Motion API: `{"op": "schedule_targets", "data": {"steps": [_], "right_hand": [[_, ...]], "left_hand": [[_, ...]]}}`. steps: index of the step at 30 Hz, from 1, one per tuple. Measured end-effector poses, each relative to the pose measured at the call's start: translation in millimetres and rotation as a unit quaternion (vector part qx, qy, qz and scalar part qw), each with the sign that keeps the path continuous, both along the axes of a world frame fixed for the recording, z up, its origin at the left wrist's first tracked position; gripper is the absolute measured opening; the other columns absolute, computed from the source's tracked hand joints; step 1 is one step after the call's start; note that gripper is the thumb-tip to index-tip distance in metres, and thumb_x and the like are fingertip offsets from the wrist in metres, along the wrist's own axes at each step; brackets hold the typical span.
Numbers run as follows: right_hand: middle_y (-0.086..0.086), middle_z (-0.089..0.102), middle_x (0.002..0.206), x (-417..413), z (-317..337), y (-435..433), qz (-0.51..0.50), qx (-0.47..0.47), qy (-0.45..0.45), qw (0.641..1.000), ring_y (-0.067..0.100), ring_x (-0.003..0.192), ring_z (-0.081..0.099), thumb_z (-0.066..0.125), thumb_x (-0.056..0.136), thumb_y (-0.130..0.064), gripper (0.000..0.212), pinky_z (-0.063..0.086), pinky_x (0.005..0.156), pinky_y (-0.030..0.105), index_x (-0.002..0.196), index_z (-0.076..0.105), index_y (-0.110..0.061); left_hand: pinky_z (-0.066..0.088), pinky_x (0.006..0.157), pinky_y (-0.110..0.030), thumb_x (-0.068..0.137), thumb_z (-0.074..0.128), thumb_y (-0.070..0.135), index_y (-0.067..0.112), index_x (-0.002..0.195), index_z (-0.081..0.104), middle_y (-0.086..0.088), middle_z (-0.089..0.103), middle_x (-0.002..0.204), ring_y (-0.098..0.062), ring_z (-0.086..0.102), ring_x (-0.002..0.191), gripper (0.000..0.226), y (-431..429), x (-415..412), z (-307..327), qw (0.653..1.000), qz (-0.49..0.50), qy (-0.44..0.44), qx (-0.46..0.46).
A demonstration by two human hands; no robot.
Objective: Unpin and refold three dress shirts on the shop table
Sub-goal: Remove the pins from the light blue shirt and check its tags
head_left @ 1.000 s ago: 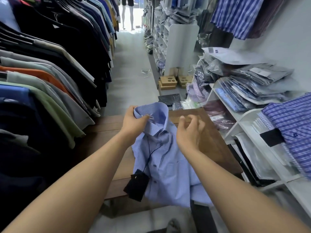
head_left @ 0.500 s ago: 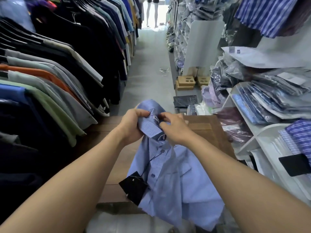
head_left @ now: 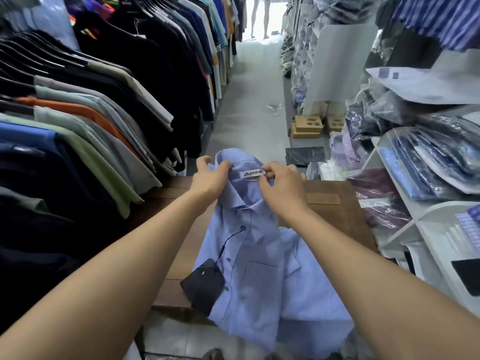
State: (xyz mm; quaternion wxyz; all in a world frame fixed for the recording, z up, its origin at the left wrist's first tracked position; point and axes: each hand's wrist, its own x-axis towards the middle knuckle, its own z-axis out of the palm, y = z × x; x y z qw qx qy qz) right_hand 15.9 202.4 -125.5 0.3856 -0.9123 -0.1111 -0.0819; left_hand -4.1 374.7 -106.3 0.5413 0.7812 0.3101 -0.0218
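Right now your light blue dress shirt (head_left: 254,268) lies front-up on the wooden table (head_left: 335,203). Its long axis runs straight away from you. The collar (head_left: 240,194) is at the far end, pointing down the aisle, and the hem end comes toward you and droops over the table's near edge. The button placket faces up along that same line.

Your left hand (head_left: 207,179) grasps the left side of the raised collar band, with the cloth held between curled fingers and thumb. Your right hand (head_left: 283,189) pinches the collar band with thumb and fingertips, touching the right end of the white brand label (head_left: 253,174). Both hands hold the collar end lifted a little off the tabletop, while the body of the shirt rests flat.

A black hang tag (head_left: 204,285) on a dark cord lies against the shirt's lower left front, at the table's near edge.

A rack of hanging shirts (head_left: 104,120) lines your left side. White shelves (head_left: 426,211) stacked with bagged shirts (head_left: 428,162) stand on your right.
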Motion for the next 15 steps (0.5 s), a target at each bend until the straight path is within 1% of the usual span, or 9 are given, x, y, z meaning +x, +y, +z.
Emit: {"op": "schedule_targets", "data": {"steps": [2, 3, 4, 5, 6, 7, 9, 12, 15], "right_hand": [[-0.008, 0.069, 0.086, 0.9, 3.4, -1.4, -0.004, 0.015, -0.003, 1.0, 0.027, 0.101, 0.054, 0.06, 0.094, -0.026, 0.016, 0.045, 0.093, 0.046, 0.105, 0.07, -0.022], [-0.008, 0.069, 0.085, 1.6, 5.5, -2.3, -0.004, 0.017, -0.001, 1.0, 0.027, 0.1, 0.054, 0.061, 0.093, -0.026, 0.014, 0.046, 0.09, 0.045, 0.104, 0.07, -0.021], [-0.008, 0.07, 0.085, 2.4, 7.0, -2.9, -0.005, 0.014, 0.003, 1.0, 0.027, 0.099, 0.055, 0.062, 0.093, -0.027, 0.013, 0.047, 0.088, 0.043, 0.102, 0.069, -0.021], [-0.007, 0.07, 0.086, 3.3, 7.7, -3.1, -0.005, 0.014, 0.006, 1.0, 0.026, 0.097, 0.055, 0.063, 0.093, -0.027, 0.012, 0.047, 0.086, 0.041, 0.101, 0.069, -0.021], [-0.007, 0.071, 0.086, 3.4, 8.9, -2.5, -0.006, 0.017, 0.01, 1.0, 0.025, 0.096, 0.056, 0.064, 0.092, -0.028, 0.011, 0.048, 0.085, 0.04, 0.099, 0.069, -0.021], [-0.006, 0.071, 0.086, 3.6, 9.9, -1.7, -0.006, 0.025, 0.011, 1.0, 0.024, 0.095, 0.058, 0.065, 0.092, -0.028, 0.009, 0.049, 0.085, 0.04, 0.097, 0.069, -0.021], [-0.008, 0.071, 0.086, 4.1, 10.7, 2.1, -0.001, 0.04, 0.019, 0.999, 0.02, 0.091, 0.063, 0.066, 0.091, -0.028, 0.006, 0.052, 0.083, 0.041, 0.093, 0.068, -0.024], [-0.009, 0.07, 0.088, 3.1, 12.5, 9.2, 0.008, 0.041, 0.06, 0.997, 0.018, 0.086, 0.065, 0.063, 0.093, -0.027, 0.003, 0.053, 0.081, 0.041, 0.093, 0.065, -0.025], [-0.007, 0.069, 0.088, 1.2, 11.6, 11.6, 0.009, 0.042, 0.07, 0.997, 0.019, 0.085, 0.064, 0.06, 0.096, -0.025, 0.003, 0.053, 0.08, 0.04, 0.095, 0.063, -0.024]], "left_hand": [[0.041, 0.106, -0.045, 0.086, 0.056, 0.061, 0.028, 0.147, 0.025, -0.012, 0.033, 0.138, -0.038, 0.041, 0.125, 0.076, -8.2, -3.1, -2.7, 0.992, 0.003, 0.04, 0.118], [0.036, 0.106, -0.043, 0.088, 0.059, 0.058, 0.024, 0.145, 0.03, -0.014, 0.032, 0.137, -0.036, 0.036, 0.126, 0.072, -11.9, -6.2, -4.3, 0.979, 0.006, 0.001, 0.201], [0.035, 0.103, -0.04, 0.089, 0.062, 0.051, 0.021, 0.138, 0.039, -0.013, 0.037, 0.132, -0.032, 0.036, 0.122, 0.062, -14.6, -9.1, -5.1, 0.956, -0.001, -0.085, 0.28], [0.036, 0.097, -0.035, 0.09, 0.065, 0.043, 0.019, 0.127, 0.048, -0.008, 0.043, 0.123, -0.028, 0.04, 0.114, 0.048, -15.9, -11.4, -4.6, 0.927, -0.021, -0.182, 0.326], [0.038, 0.088, -0.031, 0.091, 0.066, 0.035, 0.018, 0.116, 0.054, -0.003, 0.049, 0.113, -0.024, 0.046, 0.106, 0.033, -16.2, -11.3, -5.9, 0.907, -0.053, -0.248, 0.336], [0.04, 0.081, -0.029, 0.092, 0.065, 0.031, 0.018, 0.106, 0.057, 0.003, 0.053, 0.103, -0.02, 0.052, 0.098, 0.021, -17.9, -11.5, -4.1, 0.9, -0.089, -0.273, 0.327], [0.046, 0.079, -0.033, 0.095, 0.061, 0.029, 0.018, 0.101, 0.061, 0.008, 0.062, 0.094, -0.019, 0.061, 0.092, 0.013, -22.8, -9.1, -3.9, 0.922, -0.126, -0.244, 0.274], [0.051, 0.093, -0.04, 0.096, 0.052, 0.028, 0.02, 0.113, 0.063, 0.002, 0.071, 0.11, -0.023, 0.064, 0.104, 0.021, -29.8, -4.9, -3.4, 0.963, -0.118, -0.154, 0.187], [0.05, 0.098, -0.046, 0.094, 0.05, 0.025, 0.029, 0.107, 0.056, 0.002, 0.07, 0.112, -0.025, 0.065, 0.107, 0.014, -29.6, 2.5, -3.0, 0.979, -0.121, -0.118, 0.117]]}}
